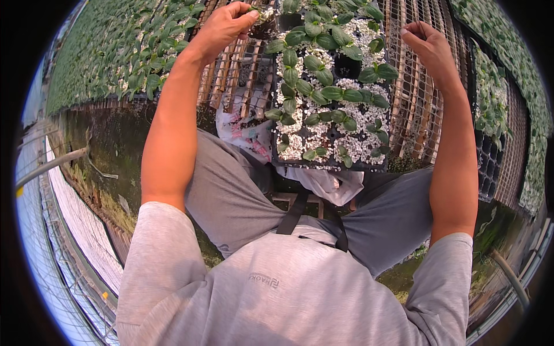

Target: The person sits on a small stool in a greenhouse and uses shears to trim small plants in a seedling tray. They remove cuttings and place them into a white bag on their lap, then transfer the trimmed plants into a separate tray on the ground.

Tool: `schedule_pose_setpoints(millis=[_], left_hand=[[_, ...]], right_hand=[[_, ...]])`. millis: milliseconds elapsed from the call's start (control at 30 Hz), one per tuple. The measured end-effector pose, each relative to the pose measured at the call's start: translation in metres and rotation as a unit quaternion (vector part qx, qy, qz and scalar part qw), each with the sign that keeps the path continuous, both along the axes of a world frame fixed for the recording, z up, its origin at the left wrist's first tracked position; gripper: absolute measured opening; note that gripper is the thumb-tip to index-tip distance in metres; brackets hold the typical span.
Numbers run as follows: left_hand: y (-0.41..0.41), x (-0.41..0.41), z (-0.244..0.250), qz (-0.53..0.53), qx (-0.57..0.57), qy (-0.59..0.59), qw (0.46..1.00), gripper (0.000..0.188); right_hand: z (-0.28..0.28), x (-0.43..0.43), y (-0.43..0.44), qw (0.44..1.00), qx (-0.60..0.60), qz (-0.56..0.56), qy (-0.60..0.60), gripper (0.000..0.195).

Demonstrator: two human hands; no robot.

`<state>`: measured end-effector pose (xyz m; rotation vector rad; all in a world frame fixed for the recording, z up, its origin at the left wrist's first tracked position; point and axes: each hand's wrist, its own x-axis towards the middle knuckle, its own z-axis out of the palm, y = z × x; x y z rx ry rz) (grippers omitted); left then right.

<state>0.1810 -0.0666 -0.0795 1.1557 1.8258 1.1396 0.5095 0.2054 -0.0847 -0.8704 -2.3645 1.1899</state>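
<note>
A black seedling tray [331, 166] filled with white granules and green two-leaved seedlings lies before me; one cell [347, 65] right of its middle is without a plant. My left hand [231, 24], past the tray's far left side, pinches a small seedling [262, 15] between thumb and fingers, with a dark root plug [263, 30] below. To the right of the tray, my right hand [426, 41] is raised over the mesh with thumb and fingers drawn together. A thin dark strand seems to be at its fingertips, but I cannot tell what it is.
Mesh benches [415, 95] with slats flank the tray. Dense seedlings [130, 52] stand at the left; another planted tray [489, 95] and a black tray with bare cells [489, 160] are at the right. White plastic bags [242, 125] lie under the near tray edge, between my knees.
</note>
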Motion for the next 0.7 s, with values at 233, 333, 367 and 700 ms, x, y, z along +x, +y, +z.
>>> schedule_pose_setpoints(millis=[233,333,367,700], left_hand=[[-0.063,0.072,0.052,0.002,0.001,-0.098,0.995,0.02],[-0.093,0.117,0.068,-0.018,-0.025,-0.167,0.985,0.018],[-0.101,0.139,0.074,-0.045,-0.023,-0.214,0.976,0.017],[-0.129,0.316,-0.014,-0.126,-0.155,-0.171,0.965,0.026]], right_hand=[[0.053,0.028,-0.047,0.997,0.032,-0.066,-0.005,0.02],[0.055,0.046,-0.053,0.996,0.055,-0.064,0.002,0.02],[0.056,0.052,-0.055,0.996,0.055,-0.063,0.005,0.02],[0.019,0.091,-0.03,0.998,0.056,-0.027,-0.007,0.027]])
